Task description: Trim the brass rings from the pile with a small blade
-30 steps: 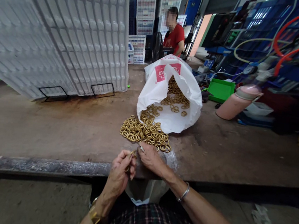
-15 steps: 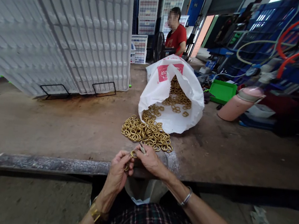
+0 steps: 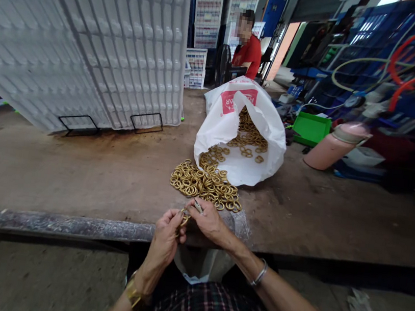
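Note:
My left hand [image 3: 166, 234] is closed, pinching a brass-coloured ring [image 3: 185, 220] between thumb and fingers just above the table's front edge. Part of another ring seems to show lower among those fingers. My right hand [image 3: 210, 222] meets it from the right, its fingers closed around a small pale metal tool [image 3: 198, 207] whose kind I cannot make out. The right fingertips are at the ring, and their exact contact is hidden. Just beyond both hands lies a heap of similar rings [image 3: 203, 183], spilling from the mouth of a white plastic bag [image 3: 257, 170] lying on its side.
White ribbed plastic trays [image 3: 124, 35] stand upright in black wire holders [image 3: 146, 120] at left on the brown table [image 3: 72, 183]. To the right are a green tray [image 3: 311, 129], a pink bottle [image 3: 330, 149] and hoses. Farther back is a person in red [image 3: 249, 53]. Below my hands hangs an open bag [image 3: 203, 265].
The ring between my fingers has turned slightly, and the lower ring shows less. Both hands stay nearly in place. The whole view has shifted a little, and the person behind leans slightly differently.

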Motion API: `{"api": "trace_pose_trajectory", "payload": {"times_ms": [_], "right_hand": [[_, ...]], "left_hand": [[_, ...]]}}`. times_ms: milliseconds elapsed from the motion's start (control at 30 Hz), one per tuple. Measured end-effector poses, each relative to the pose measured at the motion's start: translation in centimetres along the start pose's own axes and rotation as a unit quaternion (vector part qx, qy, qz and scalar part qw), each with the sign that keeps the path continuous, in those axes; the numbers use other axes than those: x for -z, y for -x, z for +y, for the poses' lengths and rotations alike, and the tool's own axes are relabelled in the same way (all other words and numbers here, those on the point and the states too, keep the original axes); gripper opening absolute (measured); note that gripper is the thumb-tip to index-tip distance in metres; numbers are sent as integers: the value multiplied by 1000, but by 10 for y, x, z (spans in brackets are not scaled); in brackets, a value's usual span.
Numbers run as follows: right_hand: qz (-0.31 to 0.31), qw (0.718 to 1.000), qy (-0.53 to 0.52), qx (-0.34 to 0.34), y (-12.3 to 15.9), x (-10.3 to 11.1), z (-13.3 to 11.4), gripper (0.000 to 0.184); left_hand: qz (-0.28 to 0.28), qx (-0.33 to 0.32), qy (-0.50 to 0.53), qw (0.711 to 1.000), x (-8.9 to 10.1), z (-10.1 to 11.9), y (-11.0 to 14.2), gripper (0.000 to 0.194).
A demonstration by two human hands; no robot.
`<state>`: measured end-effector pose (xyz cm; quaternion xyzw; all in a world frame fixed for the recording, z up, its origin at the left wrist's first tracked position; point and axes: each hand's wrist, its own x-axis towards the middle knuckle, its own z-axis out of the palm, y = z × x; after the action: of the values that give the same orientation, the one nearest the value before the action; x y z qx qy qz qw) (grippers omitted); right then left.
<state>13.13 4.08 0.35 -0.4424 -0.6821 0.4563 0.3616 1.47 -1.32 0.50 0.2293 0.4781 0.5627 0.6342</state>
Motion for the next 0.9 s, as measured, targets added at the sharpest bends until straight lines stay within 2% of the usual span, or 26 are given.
{"api": "trace_pose_trajectory", "payload": {"times_ms": [133, 233, 333, 467, 667, 767, 900], "right_hand": [[-21, 999, -16, -37, 3, 0, 2, 19], [-9, 1000, -4, -11, 5, -1, 4, 12], [-2, 1000, 2, 12, 5, -3, 5, 13], [-4, 1000, 4, -1, 3, -5, 4, 14], [-32, 994, 98, 19, -1, 4, -2, 18], [-48, 990, 126, 29, -5, 9, -7, 20], [-35, 993, 113, 28, -10, 10, -9, 22]], "left_hand": [[25, -26, -13, 999, 1, -3, 0, 36], [20, -14, 6, 1000, 2, -2, -1, 35], [2, 3, 22, 1000, 3, 0, -1, 35], [-5, 27, 42, 999, 2, 3, -1, 41], [-6, 90, 78, 993, 2, 10, -4, 47], [-22, 114, 66, 991, 3, 11, -5, 41], [-45, 127, 73, 988, 4, 10, -6, 34]]}}
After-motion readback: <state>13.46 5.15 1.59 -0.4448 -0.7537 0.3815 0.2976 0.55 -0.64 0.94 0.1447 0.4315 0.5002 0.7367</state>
